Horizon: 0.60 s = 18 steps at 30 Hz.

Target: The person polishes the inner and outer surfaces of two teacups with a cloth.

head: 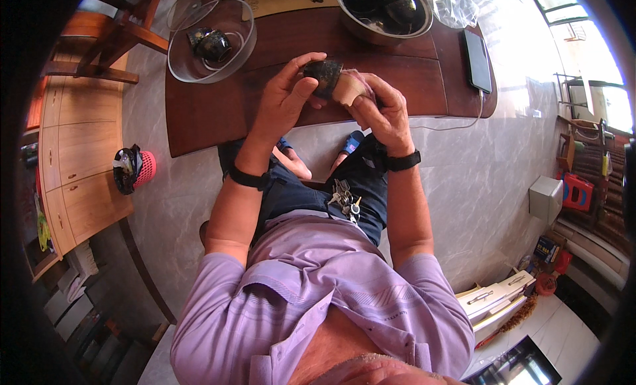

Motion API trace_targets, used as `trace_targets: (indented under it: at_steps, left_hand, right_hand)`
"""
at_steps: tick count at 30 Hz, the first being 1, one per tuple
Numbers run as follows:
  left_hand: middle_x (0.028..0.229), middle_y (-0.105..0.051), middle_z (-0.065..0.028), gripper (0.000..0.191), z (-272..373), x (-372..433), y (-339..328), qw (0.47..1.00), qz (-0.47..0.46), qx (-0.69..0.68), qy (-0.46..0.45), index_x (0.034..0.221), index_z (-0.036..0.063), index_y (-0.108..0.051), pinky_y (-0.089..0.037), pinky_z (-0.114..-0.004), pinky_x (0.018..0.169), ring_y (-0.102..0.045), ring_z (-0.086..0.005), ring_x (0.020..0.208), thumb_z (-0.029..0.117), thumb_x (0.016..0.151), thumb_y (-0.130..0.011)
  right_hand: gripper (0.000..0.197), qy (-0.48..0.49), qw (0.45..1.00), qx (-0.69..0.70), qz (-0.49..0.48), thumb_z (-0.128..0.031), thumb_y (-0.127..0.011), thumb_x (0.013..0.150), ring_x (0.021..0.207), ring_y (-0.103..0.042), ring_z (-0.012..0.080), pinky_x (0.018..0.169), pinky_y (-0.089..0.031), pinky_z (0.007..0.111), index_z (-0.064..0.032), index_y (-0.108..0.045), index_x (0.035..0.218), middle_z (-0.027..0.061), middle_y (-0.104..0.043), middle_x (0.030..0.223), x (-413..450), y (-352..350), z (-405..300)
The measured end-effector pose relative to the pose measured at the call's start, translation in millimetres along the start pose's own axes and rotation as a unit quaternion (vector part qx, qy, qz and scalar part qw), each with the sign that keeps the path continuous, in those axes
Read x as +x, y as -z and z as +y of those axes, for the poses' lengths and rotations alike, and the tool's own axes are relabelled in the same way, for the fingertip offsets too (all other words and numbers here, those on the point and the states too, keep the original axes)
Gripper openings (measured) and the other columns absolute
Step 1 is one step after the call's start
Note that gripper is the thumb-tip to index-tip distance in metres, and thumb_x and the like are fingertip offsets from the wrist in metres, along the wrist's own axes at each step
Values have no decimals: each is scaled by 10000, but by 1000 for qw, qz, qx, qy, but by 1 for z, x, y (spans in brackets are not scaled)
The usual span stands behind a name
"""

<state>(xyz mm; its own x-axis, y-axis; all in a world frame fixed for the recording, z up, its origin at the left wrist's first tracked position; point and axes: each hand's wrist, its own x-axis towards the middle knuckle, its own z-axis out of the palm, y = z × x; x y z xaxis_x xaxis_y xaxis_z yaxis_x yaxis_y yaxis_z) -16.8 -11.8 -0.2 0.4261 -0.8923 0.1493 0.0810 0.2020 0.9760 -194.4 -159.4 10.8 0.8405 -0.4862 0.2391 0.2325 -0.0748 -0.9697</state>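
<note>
My left hand [290,94] grips a small dark speckled cup [323,77], thumb on its near side and fingers behind. A bunched beige and pinkish cloth [349,87] is pinched in my right hand [382,104], pressed against the cup's right end. Both hands are raised above the near edge of the dark wooden table [298,106]. At the upper left, a clear plastic bowl [186,69] holds similar dark cups [214,46]. Toward the back, a metal basin [382,37] contains several dark glossy cups [401,10].
A smartphone [477,62] with a cable [469,124] lies near the table's right edge, below a crumpled clear plastic bag [453,8]. A wooden chair [112,37] stands left of the table. On the floor at left is a pink waste basket [145,169] with a black liner.
</note>
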Motion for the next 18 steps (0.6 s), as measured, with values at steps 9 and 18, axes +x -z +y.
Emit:
trace_targets:
  at_steps: [9,18]
  left_hand:
    - [1382,-623,-99,573,1,1,0,1000,-13,0,-26,1547,62,-497,-615,-335,907,-629,-173,1185,237,1042,-703]
    - [1351,-641,-89,683,8,-1,-2,996,-19,80,-37,1556,62,-502,-547,-260,927,-617,-141,1166,539,1073,-573]
  right_hand:
    - [275,0,998,48,39,-100,-654,1000,679,-543,31,572,-424,217,10,-679,1251,-21,-645,832,-2,1,6]
    - [294,-36,999,20,6,-92,-634,986,651,-543,29,563,-425,215,11,-680,1258,-11,-652,809,-2,-1,-6]
